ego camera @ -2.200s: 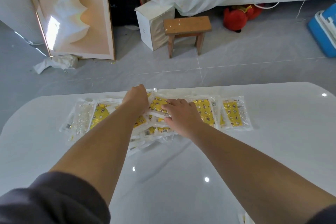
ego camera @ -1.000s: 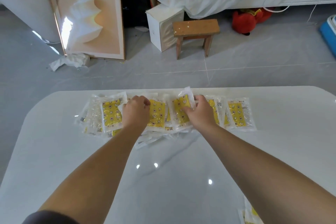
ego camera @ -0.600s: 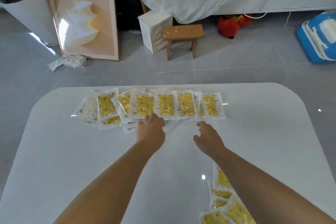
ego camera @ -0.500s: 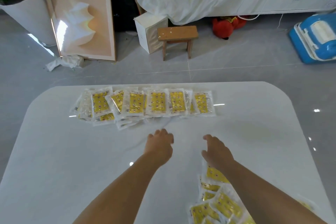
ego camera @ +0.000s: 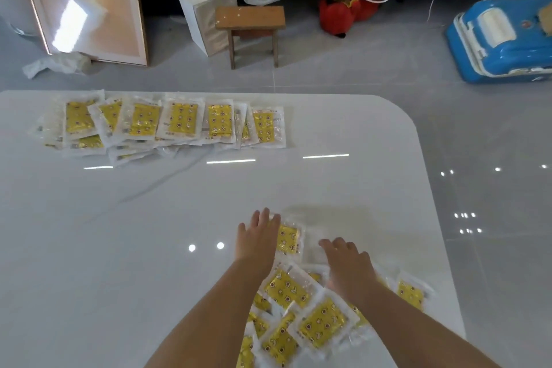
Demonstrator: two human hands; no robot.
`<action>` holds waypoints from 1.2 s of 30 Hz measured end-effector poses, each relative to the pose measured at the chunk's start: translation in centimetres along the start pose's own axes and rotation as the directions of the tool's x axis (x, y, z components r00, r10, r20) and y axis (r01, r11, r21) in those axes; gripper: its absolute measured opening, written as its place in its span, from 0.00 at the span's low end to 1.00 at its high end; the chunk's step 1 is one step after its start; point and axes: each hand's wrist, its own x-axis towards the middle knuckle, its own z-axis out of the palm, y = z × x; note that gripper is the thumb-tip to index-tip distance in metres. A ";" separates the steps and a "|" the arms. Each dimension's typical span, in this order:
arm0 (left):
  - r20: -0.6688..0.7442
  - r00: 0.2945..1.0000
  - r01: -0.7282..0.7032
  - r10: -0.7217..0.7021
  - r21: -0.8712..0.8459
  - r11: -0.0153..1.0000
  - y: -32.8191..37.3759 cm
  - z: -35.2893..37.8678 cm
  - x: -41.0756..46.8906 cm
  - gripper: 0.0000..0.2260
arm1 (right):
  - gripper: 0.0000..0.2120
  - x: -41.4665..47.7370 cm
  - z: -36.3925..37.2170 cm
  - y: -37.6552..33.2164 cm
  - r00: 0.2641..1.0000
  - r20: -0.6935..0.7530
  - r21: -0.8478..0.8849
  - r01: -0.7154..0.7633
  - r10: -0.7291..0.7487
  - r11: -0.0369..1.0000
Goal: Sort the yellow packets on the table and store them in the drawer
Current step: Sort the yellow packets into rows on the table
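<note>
A row of overlapping yellow packets (ego camera: 179,121) in clear wrappers lies along the far edge of the white table (ego camera: 119,233). A loose heap of the same packets (ego camera: 313,317) is scattered at the near right. My left hand (ego camera: 257,237) lies flat with straight fingers beside one packet (ego camera: 288,239) at the top of the heap, touching its left edge. My right hand (ego camera: 346,263) rests flat on the heap just right of that packet, fingers spread. Neither hand grips anything. No drawer is in view.
The table's rounded right edge (ego camera: 430,188) drops to grey floor tiles. Beyond the table stand a small wooden stool (ego camera: 251,27), a white box (ego camera: 206,15), a framed picture (ego camera: 86,6), a red toy (ego camera: 340,15) and a blue toy car (ego camera: 504,36).
Both hands have left the far row and come back toward me to the near right heap. My view has swung down and right, bringing the heap into sight.
</note>
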 end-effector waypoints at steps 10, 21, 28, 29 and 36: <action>-0.010 0.999 0.049 -0.049 0.038 0.998 1.0 0.4 2.9 0.20 | 0.28 0.5 2.0 2.6 0.992 -0.055 -0.060 0.110 -0.114 0.992; 0.042 0.948 -0.301 0.317 -0.219 0.928 1.0 -2.4 -2.2 0.12 | 0.39 -2.4 1.8 5.8 0.970 0.038 -0.200 0.243 -0.241 0.949; 0.200 0.888 -0.457 0.413 0.305 0.836 4.9 3.1 -2.8 0.14 | 0.25 -0.8 3.4 6.3 0.896 -0.036 -0.415 0.389 -0.442 0.823; 0.200 0.896 -0.443 0.397 0.316 0.839 4.8 3.4 -2.7 0.15 | 0.24 -0.8 3.4 6.3 0.890 -0.049 -0.410 0.396 -0.454 0.822; 0.198 0.902 -0.429 0.384 0.310 0.848 4.6 4.2 -2.1 0.14 | 0.36 0.5 2.6 7.4 0.933 0.046 -0.243 0.356 -0.356 0.902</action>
